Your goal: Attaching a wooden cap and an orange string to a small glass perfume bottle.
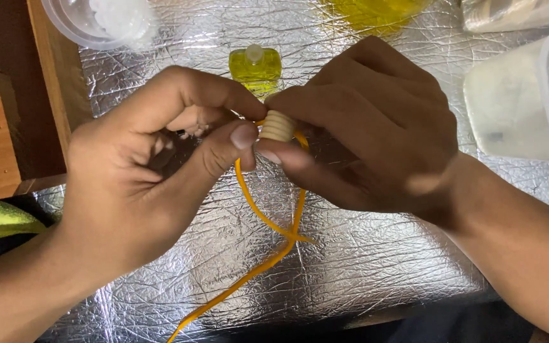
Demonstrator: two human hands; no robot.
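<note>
While both hands work above it, the crinkled foil sheet (363, 254) covers the whole work surface. Right of the ribbed bead, at the frame edge: translucent plastic tubs (522, 101). Up and left of the bead: clear bowl (90, 25) of white pieces. Left hand (141, 184), fingers curled, pinches the orange cord (268, 222) just left of the bead. Right hand (376, 127) grips the cream ribbed bead (278, 126) between thumb and forefinger, hiding its far end. Cord hangs below the bead, crossing itself. Small yellow bottle (255, 67): just behind the bead, unobstructed.
</note>
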